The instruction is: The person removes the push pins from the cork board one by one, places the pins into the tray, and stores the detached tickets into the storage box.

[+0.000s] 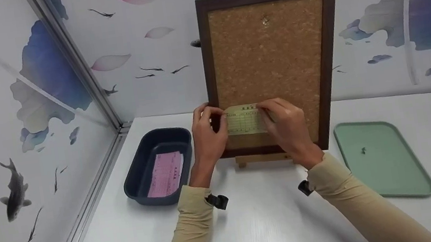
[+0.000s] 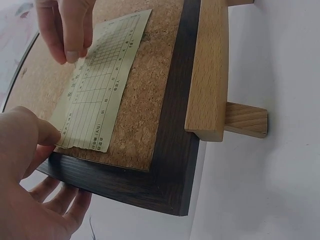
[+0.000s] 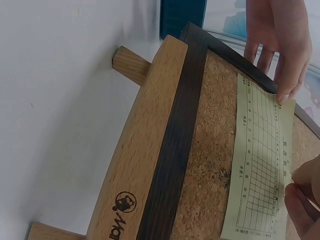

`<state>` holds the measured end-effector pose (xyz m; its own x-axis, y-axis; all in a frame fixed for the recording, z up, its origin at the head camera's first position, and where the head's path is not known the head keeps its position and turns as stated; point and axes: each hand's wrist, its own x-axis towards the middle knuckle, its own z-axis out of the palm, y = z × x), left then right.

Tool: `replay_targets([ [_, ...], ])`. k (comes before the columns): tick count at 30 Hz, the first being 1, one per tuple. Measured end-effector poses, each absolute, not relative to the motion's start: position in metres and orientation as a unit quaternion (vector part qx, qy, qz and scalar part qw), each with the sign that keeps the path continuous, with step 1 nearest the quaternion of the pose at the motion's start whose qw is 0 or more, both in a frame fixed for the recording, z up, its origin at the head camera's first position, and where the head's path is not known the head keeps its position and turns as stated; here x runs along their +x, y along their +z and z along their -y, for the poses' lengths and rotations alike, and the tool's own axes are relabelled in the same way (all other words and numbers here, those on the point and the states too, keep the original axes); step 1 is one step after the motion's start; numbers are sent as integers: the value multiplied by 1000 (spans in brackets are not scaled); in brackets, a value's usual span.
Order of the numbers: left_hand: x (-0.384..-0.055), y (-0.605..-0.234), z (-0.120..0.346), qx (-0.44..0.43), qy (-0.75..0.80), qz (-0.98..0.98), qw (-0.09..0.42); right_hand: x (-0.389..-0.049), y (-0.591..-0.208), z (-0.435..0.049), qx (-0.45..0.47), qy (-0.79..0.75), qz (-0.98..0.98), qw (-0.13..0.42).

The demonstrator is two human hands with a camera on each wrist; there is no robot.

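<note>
A pale yellow-green receipt slip (image 1: pixel 243 120) with a printed grid lies against the lower part of a dark-framed cork board (image 1: pixel 266 59). My left hand (image 1: pixel 209 132) grips the slip's left end with thumb and index finger. Its other fingers reach behind the frame's edge, as the left wrist view shows. At the slip's top edge, right of its middle, my right hand (image 1: pixel 288 127) has thumb and fingertips pinched together on the paper. Those fingertips hide whatever small thing may be between them. One end of the slip (image 3: pixel 265 150) shows a ragged edge under the left thumb.
The board leans on a wooden easel (image 2: pixel 210 75). A dark blue bin (image 1: pixel 134 187) on the left holds pink slips (image 1: pixel 164 174). On the right stands a green tray (image 1: pixel 394 163) with a few tiny dark pieces (image 1: pixel 363 151). Patterned walls enclose the white table (image 1: pixel 255 225).
</note>
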<state>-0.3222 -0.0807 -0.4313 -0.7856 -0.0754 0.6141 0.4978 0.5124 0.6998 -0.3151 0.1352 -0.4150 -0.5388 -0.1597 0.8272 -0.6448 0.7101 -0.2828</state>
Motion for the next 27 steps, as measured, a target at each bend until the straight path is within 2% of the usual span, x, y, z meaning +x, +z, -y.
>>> replay_targets([
  [11,-322,-431,83,-122,-495,802,311,-306,-418,-152,210,328,814,430],
  [27,-319,-418,96,-86,-488,803,331,-290,-417,-211,167,347,803,455],
])
